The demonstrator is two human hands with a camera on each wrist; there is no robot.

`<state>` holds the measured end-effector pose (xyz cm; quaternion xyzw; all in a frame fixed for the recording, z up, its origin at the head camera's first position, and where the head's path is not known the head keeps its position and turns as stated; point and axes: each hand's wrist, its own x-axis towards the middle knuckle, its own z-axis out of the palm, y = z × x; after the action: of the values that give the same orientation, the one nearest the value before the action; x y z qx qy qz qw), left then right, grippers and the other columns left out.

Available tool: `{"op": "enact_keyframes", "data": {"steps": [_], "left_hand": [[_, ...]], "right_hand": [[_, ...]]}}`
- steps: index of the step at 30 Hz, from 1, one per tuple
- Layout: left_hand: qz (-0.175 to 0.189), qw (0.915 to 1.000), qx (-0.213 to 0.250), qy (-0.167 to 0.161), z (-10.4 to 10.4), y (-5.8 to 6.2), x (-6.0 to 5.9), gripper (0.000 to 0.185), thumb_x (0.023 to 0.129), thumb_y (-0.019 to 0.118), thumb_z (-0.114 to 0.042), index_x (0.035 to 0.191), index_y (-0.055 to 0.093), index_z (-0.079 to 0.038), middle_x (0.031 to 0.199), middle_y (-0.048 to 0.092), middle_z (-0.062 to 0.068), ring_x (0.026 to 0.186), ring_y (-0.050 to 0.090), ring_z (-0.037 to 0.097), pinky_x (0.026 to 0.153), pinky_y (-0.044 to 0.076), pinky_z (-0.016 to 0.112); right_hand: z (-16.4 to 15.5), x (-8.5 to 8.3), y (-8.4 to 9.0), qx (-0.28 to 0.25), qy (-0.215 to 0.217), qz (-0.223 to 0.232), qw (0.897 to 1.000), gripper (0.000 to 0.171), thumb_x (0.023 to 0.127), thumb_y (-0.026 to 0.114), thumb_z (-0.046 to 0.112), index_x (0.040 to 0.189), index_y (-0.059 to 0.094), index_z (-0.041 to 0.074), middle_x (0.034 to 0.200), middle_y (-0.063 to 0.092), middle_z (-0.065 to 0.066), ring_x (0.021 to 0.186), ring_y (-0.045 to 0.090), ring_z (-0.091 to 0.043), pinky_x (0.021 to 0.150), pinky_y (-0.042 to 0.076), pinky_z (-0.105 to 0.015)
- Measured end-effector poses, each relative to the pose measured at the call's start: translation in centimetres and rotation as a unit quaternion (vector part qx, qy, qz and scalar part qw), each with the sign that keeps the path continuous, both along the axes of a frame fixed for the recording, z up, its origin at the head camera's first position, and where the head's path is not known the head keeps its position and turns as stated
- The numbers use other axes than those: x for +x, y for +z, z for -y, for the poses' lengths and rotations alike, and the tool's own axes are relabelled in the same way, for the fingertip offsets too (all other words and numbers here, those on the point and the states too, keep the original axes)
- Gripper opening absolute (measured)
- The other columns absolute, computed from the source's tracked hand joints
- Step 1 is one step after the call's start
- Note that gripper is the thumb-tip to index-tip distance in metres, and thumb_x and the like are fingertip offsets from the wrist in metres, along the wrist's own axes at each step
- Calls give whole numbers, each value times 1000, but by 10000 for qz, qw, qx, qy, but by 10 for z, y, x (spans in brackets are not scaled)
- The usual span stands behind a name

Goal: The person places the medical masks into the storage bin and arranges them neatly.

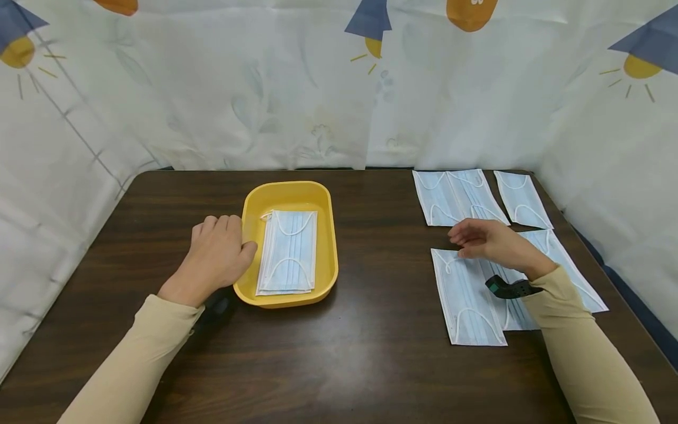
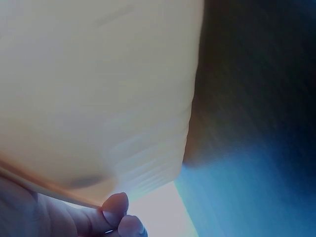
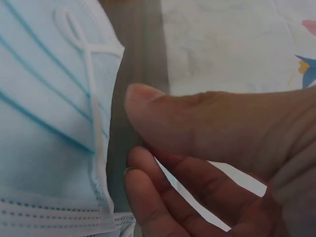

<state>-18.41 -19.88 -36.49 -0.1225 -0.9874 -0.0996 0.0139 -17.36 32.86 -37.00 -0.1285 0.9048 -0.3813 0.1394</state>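
Observation:
With its thumb over the rim, my left hand (image 1: 212,259) grips the left side of a yellow plastic tray (image 1: 333,247). The left wrist view shows fingertips (image 2: 116,209) against the tray's pale outer wall (image 2: 98,89). Inside the tray lies a small stack of light-blue pleated face masks (image 1: 290,250) with white ear loops. My right hand (image 1: 498,244) is over loose masks at the right, fingers loosely bent and holding nothing. Close by its fingertips in the right wrist view is the end of a mask (image 3: 49,113). The hand and forearm partly hide a front mask (image 1: 468,300) and its neighbours.
More masks lie flat at the back right of the dark wooden table (image 1: 339,365), one (image 1: 523,200) near its right edge. A black band (image 1: 511,287) circles the right wrist. White patterned curtains (image 1: 296,88) hang behind and at both sides.

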Motion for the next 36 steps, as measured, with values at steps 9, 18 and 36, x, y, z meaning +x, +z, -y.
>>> {"op": "enact_keyframes", "data": {"steps": [9,18,36], "left_hand": [[14,10000,35,-29,0,0,1,31,96,43,-25,99,50,5,87,48,16,94,40,39,84,34,53],[47,10000,18,5,0,1,1,32,96,42,-25,100,50,6,88,49,17,94,40,39,85,34,54],[60,10000,42,-1,1,0,-1,35,96,41,-25,103,51,7,90,50,17,98,41,40,87,34,55]], "right_hand": [[4,3,-4,634,24,-250,9977,37,88,80,12,122,67,7,115,73,-10,105,67,-17,88,53,-17],[6,2,-6,986,187,-472,9938,34,89,76,6,122,68,9,106,70,-4,98,63,-14,85,51,-19],[12,4,-4,1208,430,-802,9885,33,89,74,1,121,68,9,102,69,-1,94,62,-14,83,51,-25]]}}
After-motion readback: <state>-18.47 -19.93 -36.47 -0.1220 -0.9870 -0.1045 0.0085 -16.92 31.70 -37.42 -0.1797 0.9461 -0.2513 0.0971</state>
